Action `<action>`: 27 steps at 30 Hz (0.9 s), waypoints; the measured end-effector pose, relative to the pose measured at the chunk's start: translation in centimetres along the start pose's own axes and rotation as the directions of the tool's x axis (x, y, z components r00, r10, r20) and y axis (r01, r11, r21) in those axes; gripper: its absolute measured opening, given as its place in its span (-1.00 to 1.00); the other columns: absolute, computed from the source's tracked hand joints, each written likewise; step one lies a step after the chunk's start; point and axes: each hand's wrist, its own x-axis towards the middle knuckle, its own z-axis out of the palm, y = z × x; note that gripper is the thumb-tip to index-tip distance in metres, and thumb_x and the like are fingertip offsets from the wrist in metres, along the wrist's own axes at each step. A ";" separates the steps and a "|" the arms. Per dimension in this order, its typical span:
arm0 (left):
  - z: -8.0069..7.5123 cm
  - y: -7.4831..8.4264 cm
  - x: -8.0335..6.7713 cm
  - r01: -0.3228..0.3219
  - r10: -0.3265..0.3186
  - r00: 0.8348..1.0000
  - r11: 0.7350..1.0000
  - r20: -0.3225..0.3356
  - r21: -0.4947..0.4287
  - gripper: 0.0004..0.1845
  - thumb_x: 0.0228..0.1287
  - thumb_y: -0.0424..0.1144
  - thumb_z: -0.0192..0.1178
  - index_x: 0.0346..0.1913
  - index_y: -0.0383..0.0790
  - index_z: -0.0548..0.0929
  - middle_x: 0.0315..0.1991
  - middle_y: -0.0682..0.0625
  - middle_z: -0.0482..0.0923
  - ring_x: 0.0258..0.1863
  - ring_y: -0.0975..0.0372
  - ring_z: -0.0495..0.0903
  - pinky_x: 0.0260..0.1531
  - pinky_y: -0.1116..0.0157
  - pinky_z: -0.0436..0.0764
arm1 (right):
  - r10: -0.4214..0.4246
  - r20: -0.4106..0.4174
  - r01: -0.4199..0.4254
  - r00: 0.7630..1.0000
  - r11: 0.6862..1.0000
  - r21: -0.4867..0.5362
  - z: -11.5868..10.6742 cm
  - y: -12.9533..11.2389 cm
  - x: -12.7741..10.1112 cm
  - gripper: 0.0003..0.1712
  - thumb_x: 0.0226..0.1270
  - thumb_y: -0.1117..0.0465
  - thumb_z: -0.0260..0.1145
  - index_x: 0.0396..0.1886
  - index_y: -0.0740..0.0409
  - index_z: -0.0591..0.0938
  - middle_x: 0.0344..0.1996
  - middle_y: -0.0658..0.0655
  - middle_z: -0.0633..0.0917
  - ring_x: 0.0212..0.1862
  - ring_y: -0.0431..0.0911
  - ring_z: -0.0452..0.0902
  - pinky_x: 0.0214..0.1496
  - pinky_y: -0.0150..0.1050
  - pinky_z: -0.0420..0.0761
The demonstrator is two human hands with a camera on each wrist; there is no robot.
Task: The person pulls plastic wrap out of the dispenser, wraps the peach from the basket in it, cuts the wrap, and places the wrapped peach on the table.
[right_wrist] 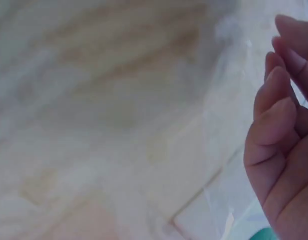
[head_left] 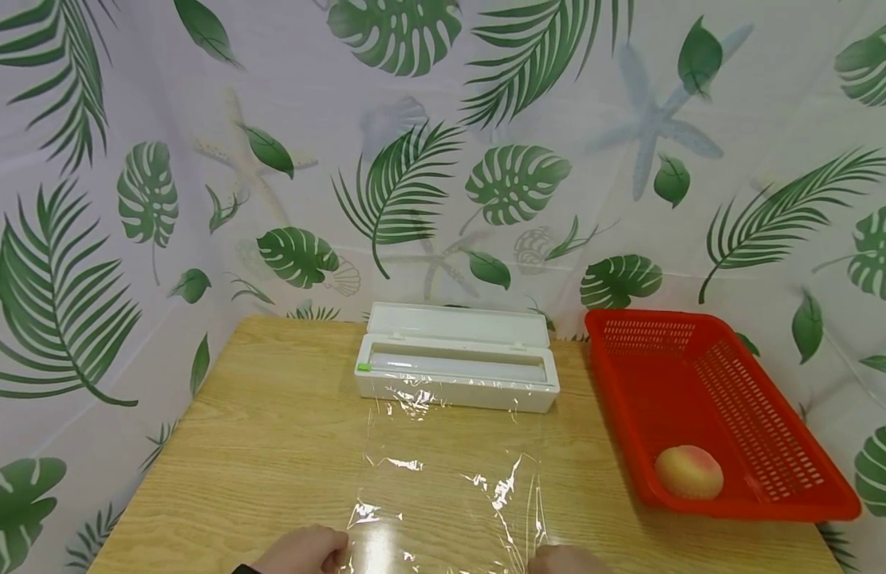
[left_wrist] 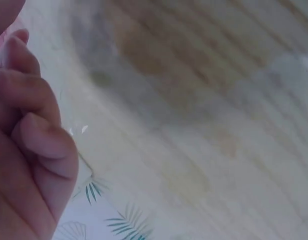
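Observation:
A sheet of clear plastic wrap (head_left: 450,478) stretches from a white dispenser box (head_left: 457,395) toward the near side of the table. The box's lid (head_left: 457,325) is raised, and a roll of wrap (head_left: 457,367) lies inside. At the near left corner of the sheet, my left hand (head_left: 306,550) pinches the film; its curled fingers (left_wrist: 43,135) fill the left of the left wrist view. My right hand (head_left: 568,560) pinches the near right corner, with curled fingers (right_wrist: 274,120) in the right wrist view. The head view cuts off both hands at its bottom edge.
A red plastic basket (head_left: 615,422) with slotted sides stands at the right of the wooden table (head_left: 270,430). One peach (head_left: 690,472) lies in its near left corner. A green slider (head_left: 364,367) sits at the box's left end. Leaf-patterned cloth (head_left: 414,199) hangs behind.

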 end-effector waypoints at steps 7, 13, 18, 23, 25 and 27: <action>-1.3 -0.4 0.4 0.035 -0.038 0.998 0.996 -0.047 -0.077 -0.82 0.01 -0.32 0.16 -0.59 -0.05 0.38 -0.67 0.27 0.24 -0.67 0.46 0.21 -0.66 0.46 0.27 | 0.028 -0.097 -0.019 0.995 0.995 0.093 -3.4 0.1 0.6 -0.82 -0.13 0.30 0.30 -0.61 0.00 0.45 -0.60 -0.21 0.36 -0.55 -0.38 0.24 -0.56 -0.51 0.28; -2.5 -0.5 0.9 0.043 -0.050 0.991 0.997 -0.126 -0.065 -0.83 0.07 -0.24 0.20 -0.54 -0.05 0.41 -0.64 0.27 0.27 -0.65 0.45 0.24 -0.65 0.44 0.29 | 0.134 -0.084 -0.122 0.987 0.983 0.141 -5.6 0.4 0.8 -0.86 -0.01 0.29 0.32 -0.49 0.08 0.50 -0.52 -0.14 0.43 -0.48 -0.31 0.32 -0.48 -0.38 0.39; -3.6 0.1 1.7 0.048 -0.058 0.985 0.997 -0.161 -0.063 -0.84 0.10 -0.22 0.20 -0.51 -0.06 0.42 -0.63 0.25 0.27 -0.64 0.44 0.25 -0.62 0.43 0.29 | 0.117 -0.200 -0.098 0.973 0.990 0.105 -6.6 0.7 1.0 -0.81 -0.04 0.31 0.36 -0.45 0.09 0.49 -0.49 -0.08 0.50 -0.44 -0.26 0.40 -0.45 -0.35 0.44; -4.3 0.7 2.4 0.034 -0.043 0.980 0.998 -0.193 -0.047 -0.84 0.12 -0.22 0.18 -0.52 -0.05 0.42 -0.63 0.26 0.28 -0.63 0.44 0.26 -0.60 0.43 0.30 | 0.178 -0.232 -0.160 0.956 0.983 0.093 -8.2 0.7 1.2 -0.81 -0.04 0.30 0.36 -0.42 0.10 0.52 -0.48 -0.06 0.52 -0.43 -0.24 0.42 -0.43 -0.34 0.46; -4.5 0.9 2.7 0.032 -0.043 0.981 0.998 -0.190 -0.058 -0.85 0.13 -0.22 0.17 -0.51 -0.05 0.43 -0.63 0.26 0.28 -0.64 0.44 0.26 -0.60 0.44 0.31 | 0.225 -0.230 -0.212 0.947 0.974 0.080 -8.9 0.7 1.2 -0.81 -0.04 0.27 0.37 -0.41 0.07 0.52 -0.47 -0.08 0.52 -0.42 -0.25 0.42 -0.42 -0.34 0.47; -4.6 1.0 3.0 0.023 -0.034 0.981 0.998 -0.193 -0.057 -0.85 0.13 -0.23 0.17 -0.51 -0.05 0.43 -0.63 0.25 0.29 -0.63 0.43 0.26 -0.60 0.43 0.31 | 0.273 -0.235 -0.265 0.933 0.962 0.065 -9.6 0.8 1.1 -0.80 -0.04 0.25 0.37 -0.40 0.04 0.53 -0.46 -0.11 0.52 -0.41 -0.26 0.42 -0.41 -0.34 0.47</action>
